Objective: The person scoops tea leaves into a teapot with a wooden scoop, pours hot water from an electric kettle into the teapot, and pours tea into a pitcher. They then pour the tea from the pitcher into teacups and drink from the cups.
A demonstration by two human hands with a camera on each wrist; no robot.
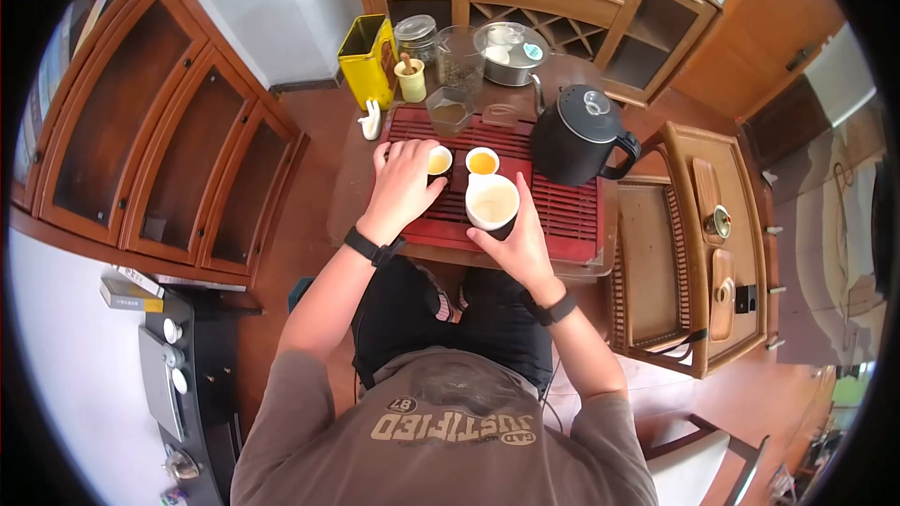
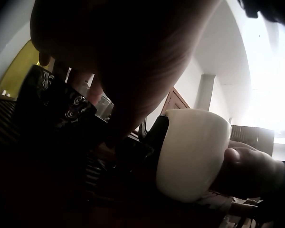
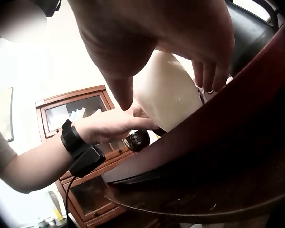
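Note:
My right hand [image 1: 520, 248] holds a white tea pitcher [image 1: 492, 204], thumb on its near side and fingers along the right. The pitcher's spout is close to a small teacup [image 1: 483, 162] of amber tea. To the left, my left hand [image 1: 405, 183] has its thumb and fingers around another teacup [image 1: 439, 162], which also contains tea. In the left wrist view a dark, swirl-patterned cup [image 2: 57, 97] shows beside the left fingers. Both cups are over the red slatted tea tray [image 1: 572, 225]. The right wrist view shows the pitcher's pale side [image 3: 166, 90] between thumb and fingers.
A black kettle [image 1: 577, 136] stands at the tray's right. Behind are a clear glass vessel [image 1: 450, 112], a yellow tin [image 1: 367, 61], a tool holder [image 1: 411, 82], a lidded jar [image 1: 416, 37] and a steel pot [image 1: 513, 56]. A wicker cart [image 1: 698, 253] is to the right.

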